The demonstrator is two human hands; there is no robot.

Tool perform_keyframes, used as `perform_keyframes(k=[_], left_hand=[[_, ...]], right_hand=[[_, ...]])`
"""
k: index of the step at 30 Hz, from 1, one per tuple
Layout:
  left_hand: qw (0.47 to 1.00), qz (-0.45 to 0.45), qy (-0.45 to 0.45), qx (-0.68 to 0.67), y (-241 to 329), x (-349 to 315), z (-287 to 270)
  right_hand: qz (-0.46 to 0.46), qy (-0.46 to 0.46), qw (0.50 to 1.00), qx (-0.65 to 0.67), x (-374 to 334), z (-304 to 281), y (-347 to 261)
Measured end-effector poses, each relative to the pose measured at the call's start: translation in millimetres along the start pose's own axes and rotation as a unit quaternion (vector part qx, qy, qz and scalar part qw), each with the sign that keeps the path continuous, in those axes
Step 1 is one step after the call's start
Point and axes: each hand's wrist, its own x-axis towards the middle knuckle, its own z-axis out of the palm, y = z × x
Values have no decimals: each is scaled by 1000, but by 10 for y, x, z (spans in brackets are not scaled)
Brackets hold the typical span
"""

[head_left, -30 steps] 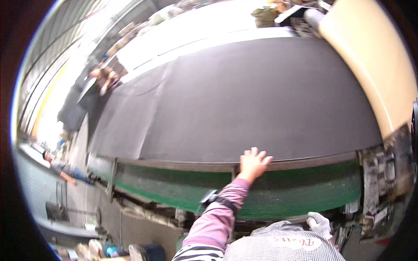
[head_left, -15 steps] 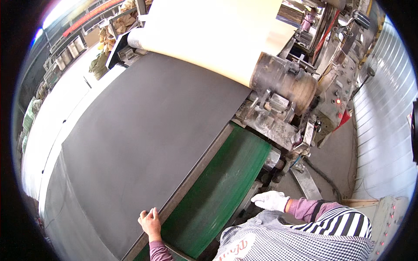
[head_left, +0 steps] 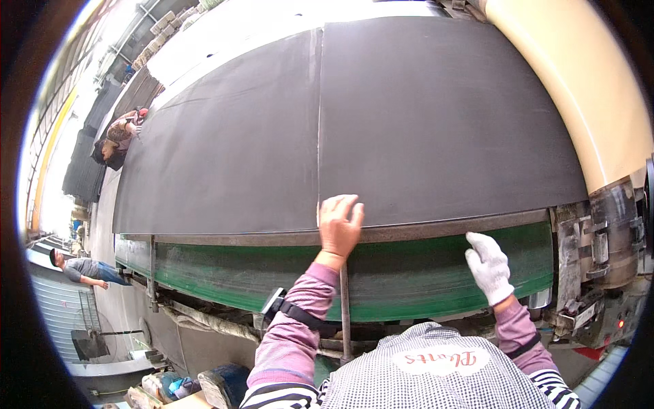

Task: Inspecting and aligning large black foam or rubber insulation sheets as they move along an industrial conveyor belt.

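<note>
Two wide dark grey sheets lie edge to edge, a left sheet (head_left: 225, 150) and a right sheet (head_left: 436, 123), with a narrow seam between them. My bare left hand (head_left: 338, 223) is over their near edge just at the seam. Its fingers are somewhat bent and its thumb apart, and no object shows in it. Further right, my right hand (head_left: 489, 267), in a white glove, hovers over the green belt (head_left: 415, 276) below the sheets' edge. Its thumb is spread from the fingers and it holds nothing.
A large cream-coloured roll (head_left: 579, 82) stands at the right end, above a worn metal roller end (head_left: 613, 232). An upright metal post (head_left: 345, 307) is beside my left forearm. One co-worker (head_left: 122, 136) leans at the sheets' far left end; another person (head_left: 85, 269) stands further off.
My view has swung left, bringing the seam and the co-workers into sight. My left hand is now at the seam, and my right hand has come forward over the green belt.
</note>
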Motion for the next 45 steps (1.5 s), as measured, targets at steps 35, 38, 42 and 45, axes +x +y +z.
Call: perform_keyframes(k=[35,38,42,45], left_hand=[[947,-170,-213,169,-1437,-32,-607],[954,-145,-258,39,-1443,-105,-580],[950,-82,-291,75,-899,-83,-160],[945,-6,-318,79,-339,-21,126]], right_hand=[[148,23,952,-268,1408,-791,1621],[191,94,939,-272,1369,-1040,1677],[-29,255,917,-306,780,-1056,1634],[-11,249,932,-265,84,-933,1489]])
